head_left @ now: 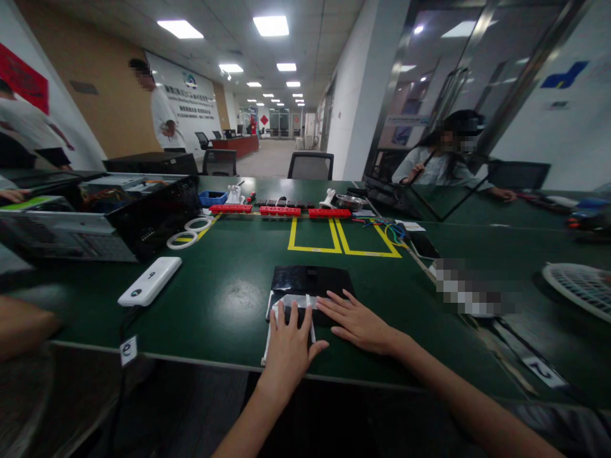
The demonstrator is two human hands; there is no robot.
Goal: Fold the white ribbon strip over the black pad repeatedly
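A glossy black flat panel (329, 280) lies on the green table near its front edge. Over its lower left part is a greyish sheet with white strips (296, 300); I cannot make out its exact kind. My left hand (291, 346) rests flat on this sheet, fingers spread, hiding much of it. Palm down, my right hand (358, 321) reaches in from the right, its fingertips on the black panel beside the sheet's right end. Neither hand is closed around anything.
An opened computer case (153, 216) stands at the left, near white rings (182, 240) and a white power bank (150, 281). Red strips (280, 211), yellow tape outlines (315, 249) and coloured wires (394, 232) lie farther back. A phone (424, 245) and white basket (580, 286) are right. Other people are around.
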